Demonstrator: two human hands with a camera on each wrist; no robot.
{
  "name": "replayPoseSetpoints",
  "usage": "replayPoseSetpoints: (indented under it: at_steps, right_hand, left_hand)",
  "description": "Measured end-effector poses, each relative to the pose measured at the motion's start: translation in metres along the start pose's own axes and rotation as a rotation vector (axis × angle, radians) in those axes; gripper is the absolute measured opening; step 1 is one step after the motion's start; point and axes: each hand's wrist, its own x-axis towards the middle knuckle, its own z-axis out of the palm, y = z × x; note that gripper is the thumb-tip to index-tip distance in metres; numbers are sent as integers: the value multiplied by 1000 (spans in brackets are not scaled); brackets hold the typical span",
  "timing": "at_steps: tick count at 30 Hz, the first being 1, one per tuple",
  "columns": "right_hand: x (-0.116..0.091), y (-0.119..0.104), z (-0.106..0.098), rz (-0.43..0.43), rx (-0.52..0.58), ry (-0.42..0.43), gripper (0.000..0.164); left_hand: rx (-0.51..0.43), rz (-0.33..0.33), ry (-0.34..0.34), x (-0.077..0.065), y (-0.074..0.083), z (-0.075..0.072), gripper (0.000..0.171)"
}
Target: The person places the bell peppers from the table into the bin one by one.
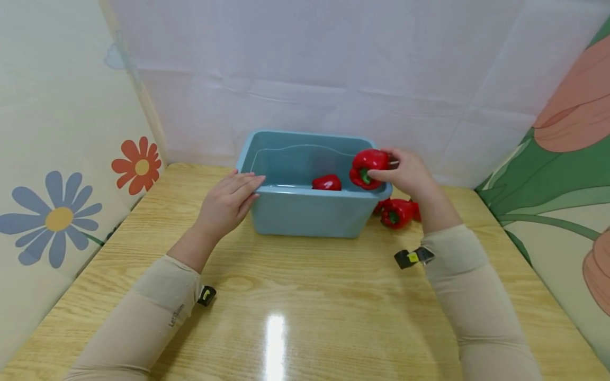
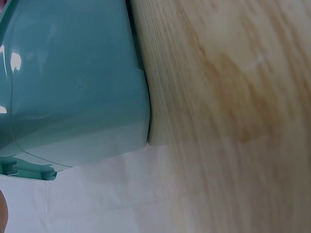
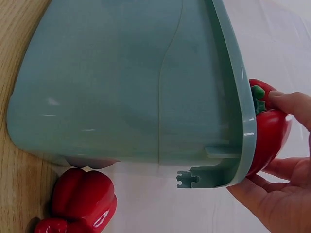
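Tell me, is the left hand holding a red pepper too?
No, the left hand rests on the rim of the blue bin while the right hand holds a red pepper.

Wood-grain table (image 1: 343, 307), white backdrop (image 1: 305, 63), flower-patterned side walls (image 1: 43, 121).

The bottom of the red pepper (image 1: 327, 183) in the blue bin (image 1: 314, 134) is hidden by the front wall (image 1: 305, 214), and the red peppers (image 1: 399, 213) on the table (image 1: 310, 275) are partly covered by the bin and right arm (image 1: 443, 214). In the left wrist view, the left hand (image 1: 226, 205) is nearly all cut off. The letters (image 1: 176, 316) on the left sleeve (image 1: 147, 301) are too small to be read.
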Motion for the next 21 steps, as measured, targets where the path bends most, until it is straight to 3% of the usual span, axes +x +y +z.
replayPoseSetpoints:
  at_steps: [21]
  right_hand:
    - [1, 4, 1, -8, 3, -44, 86]
  left_hand:
    - [1, -3, 0, -1, -2, 2, 37]
